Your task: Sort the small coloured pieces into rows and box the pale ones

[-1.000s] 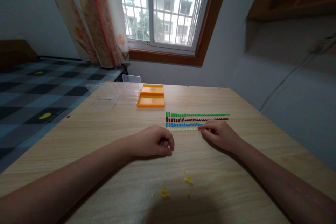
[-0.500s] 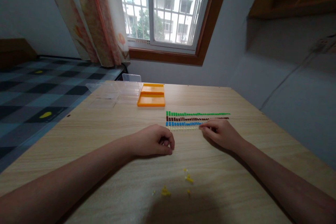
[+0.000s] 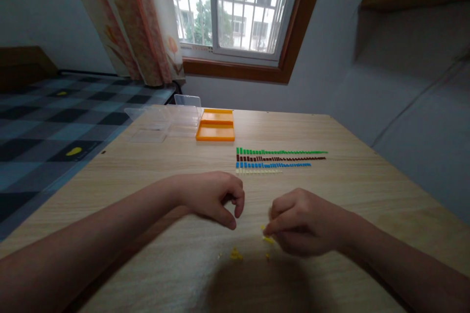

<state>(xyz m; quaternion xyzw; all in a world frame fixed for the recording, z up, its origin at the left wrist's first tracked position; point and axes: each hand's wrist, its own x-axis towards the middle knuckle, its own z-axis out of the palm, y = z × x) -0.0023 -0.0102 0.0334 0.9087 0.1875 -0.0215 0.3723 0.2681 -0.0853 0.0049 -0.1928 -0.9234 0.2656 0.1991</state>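
Four rows of tiny pieces lie side by side on the wooden table [image 3: 147, 176]: a green row [image 3: 281, 151], a brown row [image 3: 281, 158], a blue row [image 3: 273, 165] and a short pale yellow row [image 3: 259, 171]. Closer to me, loose yellow pieces [image 3: 235, 254] are scattered on the wood. My right hand [image 3: 303, 222] hovers over them, its fingertips pinched at a yellow piece [image 3: 268, 238]. My left hand [image 3: 213, 198] rests on the table just to the left, fingers curled loosely, holding nothing I can see.
An orange tray [image 3: 216, 131] sits at the far side of the table, with a clear plastic lid or box [image 3: 161, 122] beside it. A bed with a checked cover [image 3: 55, 122] stands to the left. A grey wall runs along the right.
My right hand has left the end of the pale yellow row and come back toward me to the loose yellow pieces. My left hand has barely moved.
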